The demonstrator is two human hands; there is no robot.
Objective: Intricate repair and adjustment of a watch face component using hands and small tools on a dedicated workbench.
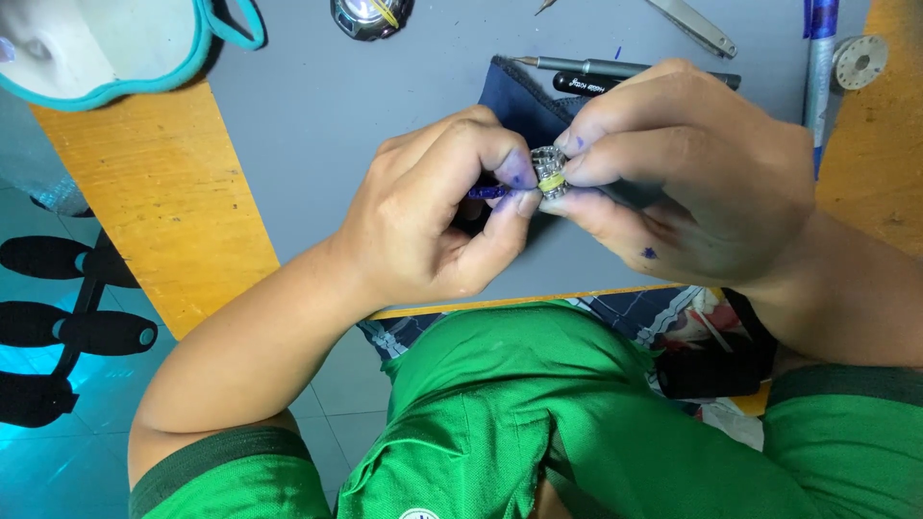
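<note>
My left hand (437,216) pinches a thin purple-blue stick (488,192) between thumb and forefinger, its tip against a small silver metal band piece (551,173) with a yellow strip. My right hand (692,183) grips that metal piece with fingertips. Both hands meet above a dark blue cloth (524,96) lying on the grey mat (365,144). Purple ink stains mark fingers on both hands.
A yellow wooden table (163,202) carries the mat. A teal-rimmed white bowl (96,48) is far left, a watch case (370,17) at the top. Pens (615,72), tweezers (697,27), a blue tube (819,58) and a round spool (860,60) lie at the back right. Black chair legs (67,317) stand on the tiled floor.
</note>
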